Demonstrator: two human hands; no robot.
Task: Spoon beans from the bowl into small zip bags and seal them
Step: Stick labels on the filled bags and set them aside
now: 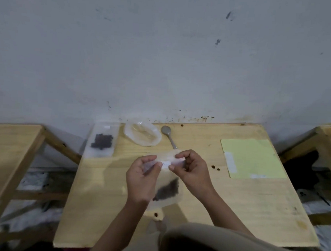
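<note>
A small clear zip bag with dark beans in its lower part hangs above the middle of the wooden table. My left hand pinches the bag's top edge at the left. At the right end of that edge my right hand pinches it too. A clear bowl sits at the table's far edge and looks empty. Right of it lies a grey spoon. Another zip bag with dark beans lies flat at the far left corner.
A pale green sheet lies on the table's right side. A couple of loose beans rest left of it, and one more near the front. Wooden furniture stands on both sides, and a white wall rises behind.
</note>
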